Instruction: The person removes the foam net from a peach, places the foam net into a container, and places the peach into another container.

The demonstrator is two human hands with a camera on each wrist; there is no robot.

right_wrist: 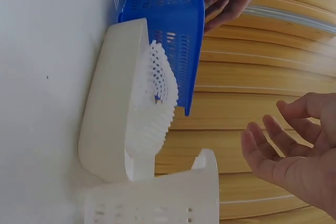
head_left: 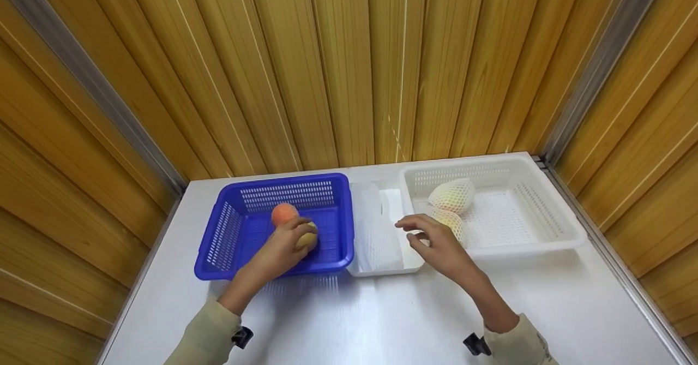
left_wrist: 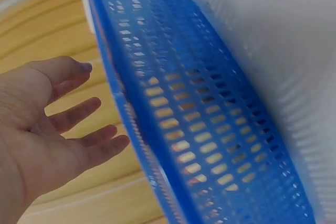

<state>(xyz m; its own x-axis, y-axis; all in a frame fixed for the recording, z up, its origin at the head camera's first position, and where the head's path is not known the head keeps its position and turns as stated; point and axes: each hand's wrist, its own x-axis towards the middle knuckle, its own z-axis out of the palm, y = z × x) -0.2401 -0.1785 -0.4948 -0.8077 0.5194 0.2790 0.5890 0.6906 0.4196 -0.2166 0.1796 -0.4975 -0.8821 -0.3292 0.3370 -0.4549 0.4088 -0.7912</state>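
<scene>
Over the blue basket (head_left: 351, 220), my left hand (head_left: 281, 249) hovers with its fingers loosely bent and nothing in them. The left wrist view has it above the rim. Below it in the basket lie a round orange-red fruit (head_left: 283, 213) and a yellowish fruit (head_left: 308, 239), which the hand partly covers in the head view. My right hand (head_left: 438, 245) is raised near the left side of the white basket (head_left: 551, 207), fingers relaxed and apart, holding nothing. Two fruits in white foam nets, one farther back (head_left: 453, 195) and one nearer (head_left: 450, 224), sit in that basket.
Between the baskets stands a small white tray (head_left: 384, 272) with white foam net sleeves (right_wrist: 165, 85) rising above its rim. All three containers stand on a white table (head_left: 349, 321). Wood-patterned walls (head_left: 338, 70) close off the back and both sides.
</scene>
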